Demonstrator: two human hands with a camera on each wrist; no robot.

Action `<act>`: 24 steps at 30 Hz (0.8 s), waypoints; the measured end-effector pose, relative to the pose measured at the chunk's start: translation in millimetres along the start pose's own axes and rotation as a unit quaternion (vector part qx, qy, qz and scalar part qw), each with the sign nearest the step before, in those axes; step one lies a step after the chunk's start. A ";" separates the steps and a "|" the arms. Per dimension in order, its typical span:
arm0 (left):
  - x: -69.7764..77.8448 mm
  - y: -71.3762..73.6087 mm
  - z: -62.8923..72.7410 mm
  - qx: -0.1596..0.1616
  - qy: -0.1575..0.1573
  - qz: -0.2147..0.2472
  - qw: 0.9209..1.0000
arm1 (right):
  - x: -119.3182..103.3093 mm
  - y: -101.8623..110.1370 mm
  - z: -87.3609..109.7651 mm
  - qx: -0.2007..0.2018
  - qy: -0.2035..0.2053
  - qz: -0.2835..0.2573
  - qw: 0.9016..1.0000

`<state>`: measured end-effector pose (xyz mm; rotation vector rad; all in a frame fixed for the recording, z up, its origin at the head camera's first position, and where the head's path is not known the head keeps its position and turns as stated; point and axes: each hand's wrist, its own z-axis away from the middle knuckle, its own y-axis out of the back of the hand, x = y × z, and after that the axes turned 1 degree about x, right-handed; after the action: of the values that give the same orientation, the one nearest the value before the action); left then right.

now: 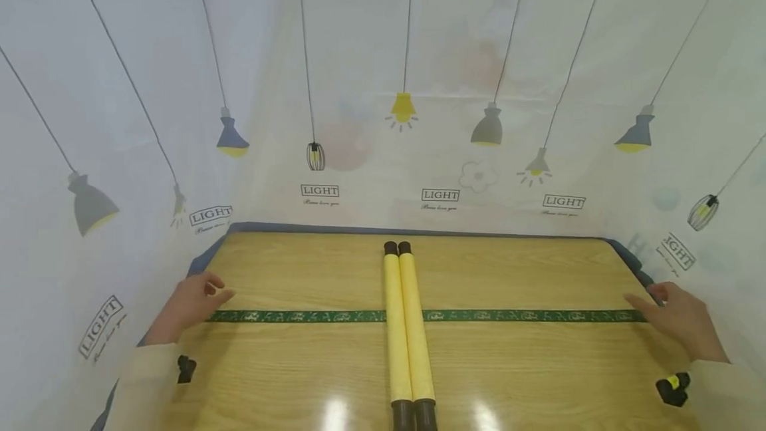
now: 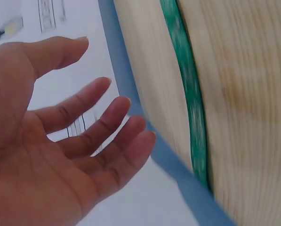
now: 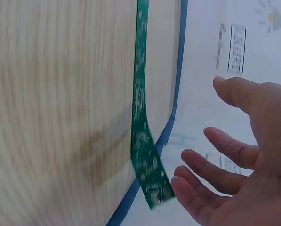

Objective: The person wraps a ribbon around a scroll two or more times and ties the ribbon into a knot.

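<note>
A green patterned ribbon [image 1: 491,316] runs straight across the wooden table from side to side. Two yellow rods [image 1: 399,324] with dark ends lie side by side over its middle. My left hand [image 1: 194,301] hovers by the ribbon's left end, its fingers loosely bent and holding nothing; the left wrist view shows the palm [image 2: 41,165] and spread fingers. On the other side, my right hand [image 1: 682,314] is at the ribbon's right end, fingers relaxed. In the right wrist view that ribbon end [image 3: 152,181] hangs over the table's edge, right at the fingertips [image 3: 178,186].
White sheets [image 1: 371,38] printed with hanging lamps enclose the table [image 1: 299,364] at the back and both sides. Blue edging [image 1: 419,230] shows along the table's rim. Small black objects [image 1: 673,389] appear beside both cuffs.
</note>
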<state>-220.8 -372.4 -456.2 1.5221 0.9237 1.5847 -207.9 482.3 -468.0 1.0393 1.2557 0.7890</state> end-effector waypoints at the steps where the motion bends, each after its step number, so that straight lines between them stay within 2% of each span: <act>1: 5.1 -4.2 -0.5 0.002 0.002 0.001 1.000 | -5.7 -1.1 -0.5 -0.008 0.011 -0.002 1.000; 6: 31.7 -28.8 -1.7 -0.005 0.013 0.013 1.000 | -42.2 -14.9 0.4 -0.023 0.047 -0.023 0.998; 13: 72.3 -62.3 1.3 -0.017 0.018 0.038 0.999 | -101.2 -35.8 10.3 -0.058 0.052 -0.066 0.995; 19: 106.3 -84.5 5.8 -0.036 0.044 0.066 0.996 | -144.1 -54.5 18.6 -0.079 0.072 -0.081 0.991; 24: 125.5 -99.2 8.8 -0.054 0.050 0.081 0.994 | -171.8 -65.7 26.8 -0.108 0.072 -0.083 0.988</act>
<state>-211.8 -215.1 -485.0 1.4852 0.7705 1.8116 -215.3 296.6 -466.8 0.7031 1.3278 0.8614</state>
